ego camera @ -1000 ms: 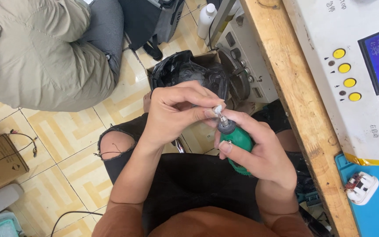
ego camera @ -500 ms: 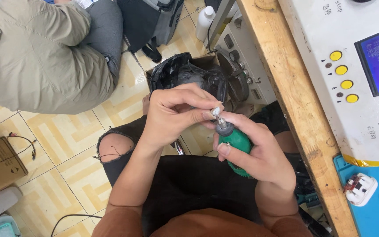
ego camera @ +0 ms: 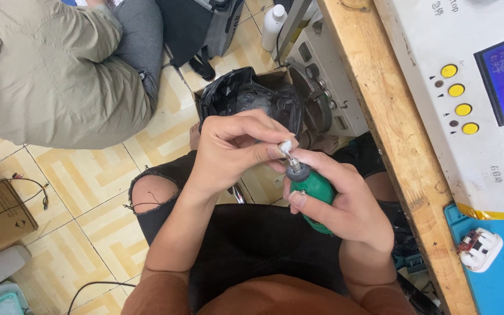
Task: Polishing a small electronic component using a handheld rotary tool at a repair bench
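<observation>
Over my lap, my right hand (ego camera: pixel 345 201) grips a green-handled screwdriver (ego camera: pixel 313 186) with its metal tip pointing up and away from me. My left hand (ego camera: pixel 231 149) pinches a small pale part (ego camera: pixel 285 146) between thumb and fingers right at the tool's tip. Both hands meet above my black-clad thighs, left of the wooden bench edge (ego camera: pixel 392 134). What exactly the small part is cannot be made out.
A white machine panel (ego camera: pixel 473 87) with yellow buttons and a blue screen lies on the bench. A white plug (ego camera: pixel 480 249) rests on a blue mat. A black bag-lined box (ego camera: pixel 246 96) stands on the tiled floor; another person in beige (ego camera: pixel 48 70) sits at the left.
Both hands stay together at the tool's tip; the left fingers shifted only slightly. The view has barely drifted.
</observation>
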